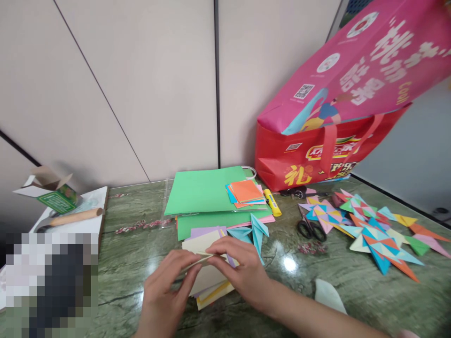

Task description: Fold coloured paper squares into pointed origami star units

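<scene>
Between my left hand (172,277) and my right hand (239,265) is a small piece of folded cream paper (200,259), seen nearly edge-on. Thumb and fingers of each hand pinch one end of it. Directly beneath lies a loose stack of paper sheets (207,281), cream on top with purple and yellow edges showing. My hands hide part of this stack. Just beyond my right hand rest blue folded paper pieces (259,231) with pointed tips.
Green paper sheets (204,188) lie behind, topped by small orange squares (246,191) and a yellow glue stick (272,203) alongside. Right of these are scissors (310,227) and colourful folded paper stars (378,239). Gift bags (317,155) stand at the back right; a small box (56,195) is left.
</scene>
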The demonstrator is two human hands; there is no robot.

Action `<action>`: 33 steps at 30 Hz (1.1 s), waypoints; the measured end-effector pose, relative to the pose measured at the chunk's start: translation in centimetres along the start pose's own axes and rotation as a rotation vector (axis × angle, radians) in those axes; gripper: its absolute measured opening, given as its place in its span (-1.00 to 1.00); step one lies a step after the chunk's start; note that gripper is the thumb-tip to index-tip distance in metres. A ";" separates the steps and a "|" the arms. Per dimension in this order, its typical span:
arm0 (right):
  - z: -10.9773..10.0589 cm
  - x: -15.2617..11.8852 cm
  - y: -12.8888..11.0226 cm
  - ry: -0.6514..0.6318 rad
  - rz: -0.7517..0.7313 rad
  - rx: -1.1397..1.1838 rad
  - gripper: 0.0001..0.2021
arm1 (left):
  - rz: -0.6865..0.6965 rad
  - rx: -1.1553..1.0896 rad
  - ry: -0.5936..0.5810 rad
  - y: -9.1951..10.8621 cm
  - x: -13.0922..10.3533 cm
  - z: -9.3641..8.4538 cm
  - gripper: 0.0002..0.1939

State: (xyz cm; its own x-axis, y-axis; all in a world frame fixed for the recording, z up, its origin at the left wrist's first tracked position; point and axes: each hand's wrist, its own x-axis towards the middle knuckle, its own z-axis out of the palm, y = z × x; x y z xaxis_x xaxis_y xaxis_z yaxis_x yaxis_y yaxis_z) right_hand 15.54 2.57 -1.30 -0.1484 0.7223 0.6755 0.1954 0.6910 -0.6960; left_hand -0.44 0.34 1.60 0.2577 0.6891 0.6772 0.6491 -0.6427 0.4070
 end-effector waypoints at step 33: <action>-0.4 -0.1 0.1 -0.104 -0.052 0.002 -0.90 | -0.014 -0.174 -0.039 -0.7 0.1 -0.2 -0.89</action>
State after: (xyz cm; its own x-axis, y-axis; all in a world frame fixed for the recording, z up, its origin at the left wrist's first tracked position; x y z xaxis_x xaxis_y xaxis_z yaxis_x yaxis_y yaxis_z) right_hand 15.94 2.57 -1.34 -0.2582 0.6847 0.6816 0.1826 0.7274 -0.6615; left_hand -1.02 0.77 1.48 0.2788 0.7090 0.6478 0.5204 -0.6785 0.5185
